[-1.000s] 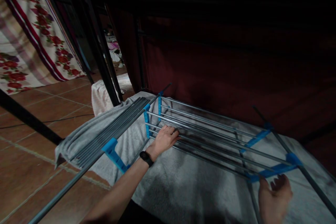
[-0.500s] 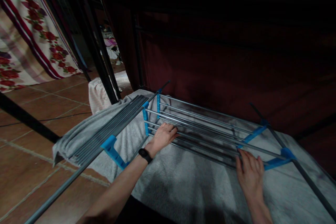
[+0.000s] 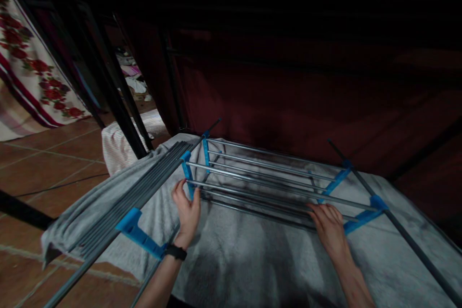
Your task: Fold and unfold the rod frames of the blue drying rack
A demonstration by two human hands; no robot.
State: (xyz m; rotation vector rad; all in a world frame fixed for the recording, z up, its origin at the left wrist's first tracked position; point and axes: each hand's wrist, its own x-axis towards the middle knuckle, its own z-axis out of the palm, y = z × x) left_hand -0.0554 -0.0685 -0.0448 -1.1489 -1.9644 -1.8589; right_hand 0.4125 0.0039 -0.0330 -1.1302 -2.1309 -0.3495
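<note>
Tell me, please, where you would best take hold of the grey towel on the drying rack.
Probably the grey towel is best gripped by its near edge, from the person's side: it lies flat under the rack rails, so only that bare near stretch is free.

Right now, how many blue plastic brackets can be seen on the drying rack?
5: one low on the folded left wing, two at the left hinge, two at the right end. Others may be hidden in the dark.

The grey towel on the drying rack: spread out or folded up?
Spread out. The grey towel lies flat across the drying rack, under the raised metal rails, its left edge drooping over the side.
</note>
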